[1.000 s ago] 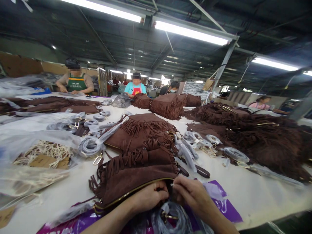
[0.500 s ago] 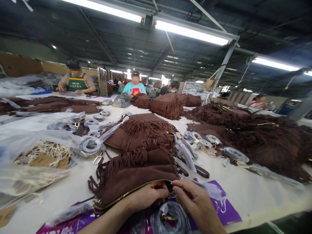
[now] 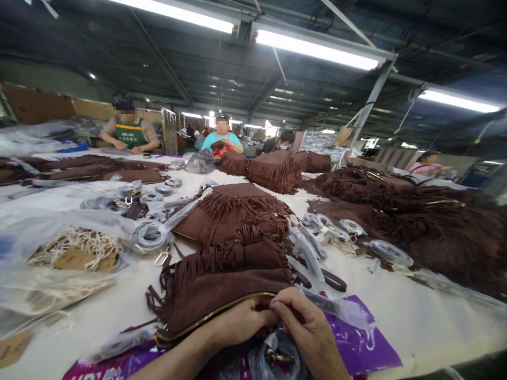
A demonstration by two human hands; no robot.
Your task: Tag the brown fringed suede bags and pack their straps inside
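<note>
A brown suede fringed bag (image 3: pixel 222 287) with a gold zipper lies at the near table edge. My left hand (image 3: pixel 241 322) pinches the bag's zipper end, fingers closed on it. My right hand (image 3: pixel 307 330) meets it from the right, fingers pinched at the same spot near the zipper end. Just below the hands lies a plastic-wrapped strap (image 3: pixel 277 359) with a brass clasp, resting on a purple plastic sheet (image 3: pixel 356 343).
More brown fringed bags (image 3: pixel 233 208) and a big heap (image 3: pixel 428 221) fill the white table (image 3: pixel 415 311). Wrapped straps (image 3: pixel 148 235) and a bag of paper tags (image 3: pixel 75 253) lie left. Other people (image 3: pixel 129 132) work at the far side.
My right hand has shifted slightly left and closer onto the zipper end, closing against my left hand. The view has tilted a little.
</note>
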